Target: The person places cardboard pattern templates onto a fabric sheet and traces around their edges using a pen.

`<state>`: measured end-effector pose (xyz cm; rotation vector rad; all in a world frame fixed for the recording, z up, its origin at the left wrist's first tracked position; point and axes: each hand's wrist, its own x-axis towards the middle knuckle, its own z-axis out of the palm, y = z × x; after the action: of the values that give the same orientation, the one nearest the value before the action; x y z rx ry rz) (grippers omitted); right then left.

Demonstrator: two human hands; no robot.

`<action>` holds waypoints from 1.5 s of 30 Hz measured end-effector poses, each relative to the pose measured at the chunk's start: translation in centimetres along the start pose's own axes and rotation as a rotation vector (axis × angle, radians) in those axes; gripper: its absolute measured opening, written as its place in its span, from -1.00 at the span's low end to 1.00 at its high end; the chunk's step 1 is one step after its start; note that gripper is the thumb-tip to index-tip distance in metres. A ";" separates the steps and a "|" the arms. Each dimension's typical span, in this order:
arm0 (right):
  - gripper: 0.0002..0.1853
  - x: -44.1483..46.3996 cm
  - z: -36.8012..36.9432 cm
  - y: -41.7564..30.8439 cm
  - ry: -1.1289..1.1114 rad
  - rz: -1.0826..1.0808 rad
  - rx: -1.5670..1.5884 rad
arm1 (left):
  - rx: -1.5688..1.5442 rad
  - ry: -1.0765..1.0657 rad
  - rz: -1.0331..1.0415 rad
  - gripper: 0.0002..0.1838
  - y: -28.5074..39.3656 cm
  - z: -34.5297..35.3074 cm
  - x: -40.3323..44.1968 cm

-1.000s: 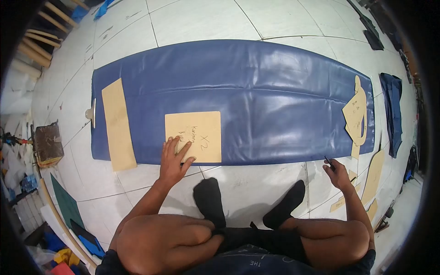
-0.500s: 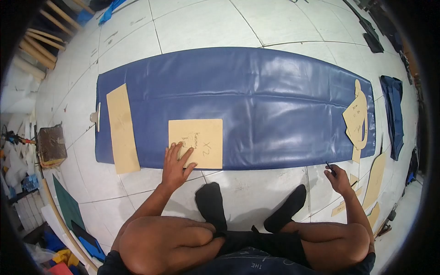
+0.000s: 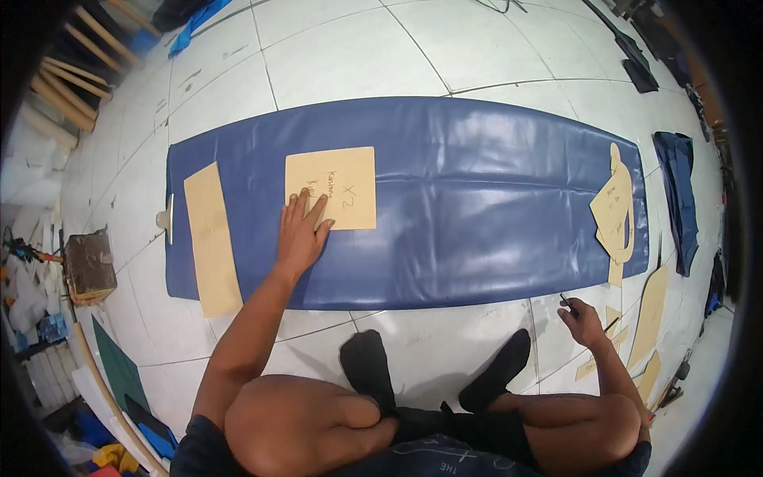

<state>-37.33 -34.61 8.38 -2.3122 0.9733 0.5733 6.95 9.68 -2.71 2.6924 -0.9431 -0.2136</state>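
My left hand (image 3: 300,240) lies flat with its fingers spread on the lower left of a squarish tan card pattern (image 3: 354,179), which has handwriting and "X2" on it. The card rests on a wide sheet of blue vinyl-like material (image 3: 477,230) spread over the floor. Above the tiles, just off the sheet's near right edge, my right hand (image 3: 584,324) is closed round a dark pen (image 3: 565,300). A long tan card strip (image 3: 212,242) lies at the sheet's left end. Several shaped card patterns (image 3: 612,208) overlap at its right end.
A metal clip (image 3: 164,219) grips the sheet's left edge. More card pieces (image 3: 649,310) lie on the tiles at the right, near a folded dark cloth (image 3: 675,199). A brown block (image 3: 90,266) stands left. My feet in dark socks (image 3: 367,370) are close to the sheet.
My left hand and the square card have moved away from me, from the sheet's near edge towards its middle. My right hand still holds the pen beside the near right edge.
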 end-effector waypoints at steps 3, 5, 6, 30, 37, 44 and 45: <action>-0.64 -0.4 -0.2 -0.7 -0.041 0.032 -0.015 | -0.010 0.005 0.002 -0.42 0.2 0.3 1.4; -0.64 -0.6 0.2 0.0 -0.035 0.033 -0.002 | -0.019 0.011 0.003 -0.42 0.4 0.5 1.6; -0.63 -0.7 0.4 0.2 -0.028 0.031 0.011 | -0.018 0.000 -0.006 -0.42 0.4 0.5 1.8; -0.66 1.3 -0.9 -0.7 0.031 -0.033 0.008 | -0.008 0.066 0.025 -0.42 0.1 1.3 1.5; -0.59 1.9 -2.2 2.1 0.098 0.066 -0.054 | -0.002 -0.002 -0.012 -0.42 0.2 0.9 2.1; -0.63 2.8 -2.5 6.2 0.215 0.057 -0.032 | 0.097 -0.068 -0.031 -0.40 1.8 -1.4 2.8; -0.63 3.0 -2.5 6.6 0.230 0.058 -0.047 | 0.098 -0.088 -0.033 -0.40 2.1 -1.8 3.0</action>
<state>-39.89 -41.57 6.37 -2.4381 1.1473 0.3611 8.44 6.64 -0.53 2.8103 -0.9590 -0.3030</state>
